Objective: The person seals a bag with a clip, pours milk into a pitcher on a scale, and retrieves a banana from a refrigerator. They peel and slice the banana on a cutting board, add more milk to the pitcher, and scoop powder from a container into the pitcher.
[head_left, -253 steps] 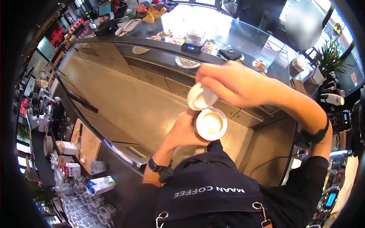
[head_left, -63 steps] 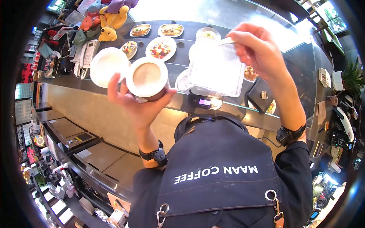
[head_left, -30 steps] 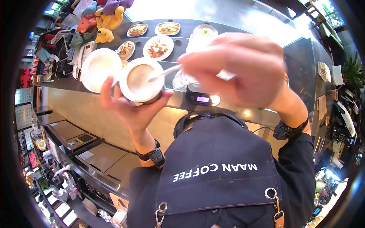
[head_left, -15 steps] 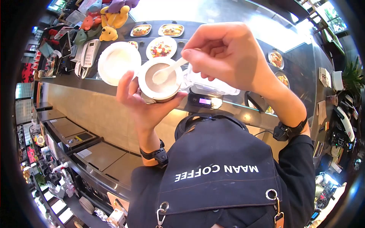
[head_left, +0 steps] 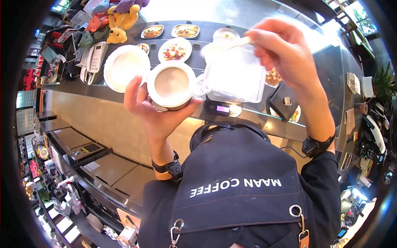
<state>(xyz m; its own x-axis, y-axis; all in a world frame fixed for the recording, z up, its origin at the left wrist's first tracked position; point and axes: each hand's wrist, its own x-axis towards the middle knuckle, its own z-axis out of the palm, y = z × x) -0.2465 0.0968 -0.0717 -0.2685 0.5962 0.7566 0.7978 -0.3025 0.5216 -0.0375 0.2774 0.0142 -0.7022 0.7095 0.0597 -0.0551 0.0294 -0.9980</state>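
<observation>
My left hand is wrapped round a white-rimmed jar with pale beige content inside. In my right hand a white spoon is pinched by its handle, its bowl blurred by motion. Below the spoon lies a clear plastic container, apparently on a black scale with a lit display. A white plate sits just left of the jar, and a plate of colourful pieces is behind it.
Two oval dishes of food stand farther back. A telephone and plush toys are at the left. A dark square object lies right of the container, near a plate with food.
My right hand has moved right with the spoon, out of the jar and over the clear container. My left hand and the jar have barely shifted.
</observation>
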